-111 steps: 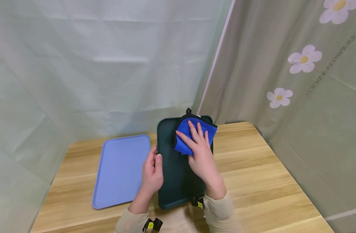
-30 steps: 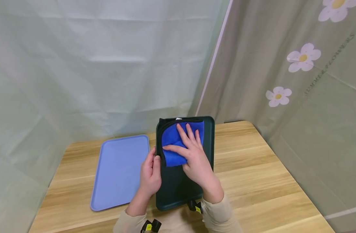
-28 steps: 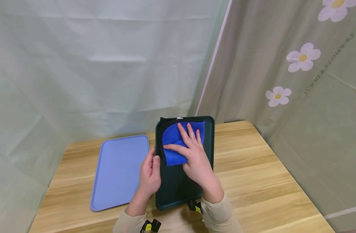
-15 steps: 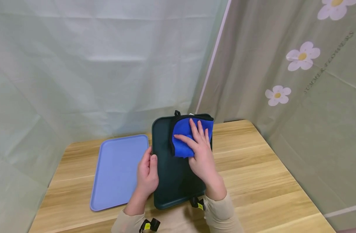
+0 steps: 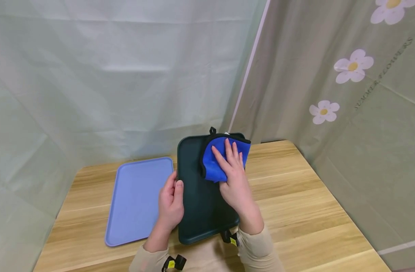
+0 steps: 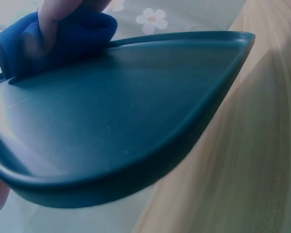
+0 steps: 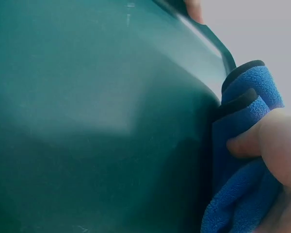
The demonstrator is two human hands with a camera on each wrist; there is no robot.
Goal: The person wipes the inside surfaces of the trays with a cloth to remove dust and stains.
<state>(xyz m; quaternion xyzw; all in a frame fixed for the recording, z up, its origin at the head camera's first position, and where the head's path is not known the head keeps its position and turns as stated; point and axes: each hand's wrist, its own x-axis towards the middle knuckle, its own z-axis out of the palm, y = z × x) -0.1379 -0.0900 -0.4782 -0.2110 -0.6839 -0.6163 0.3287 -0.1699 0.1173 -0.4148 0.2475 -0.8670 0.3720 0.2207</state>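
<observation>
Blue-violet tray (image 5: 139, 204): flat on wooden table (image 5: 302, 211). Left hand (image 5: 171, 202): thumb and fingers pinching left rim of dark green tray (image 5: 204, 207). Dark green tray: tilted, right of blue-violet tray. Blue cloth (image 5: 210, 166), black-edged: over dark green tray's far right corner. Right hand (image 5: 235, 181): fingers extended, slightly spread, pressing blue cloth. Flower-printed curtain (image 5: 289, 75): far right.

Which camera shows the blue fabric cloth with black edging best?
The head view: most of the blue fabric cloth with black edging shows, including its small black loop. The left wrist view catches only a bunched part; the right wrist view, only close-up fuzzy folds.
</observation>
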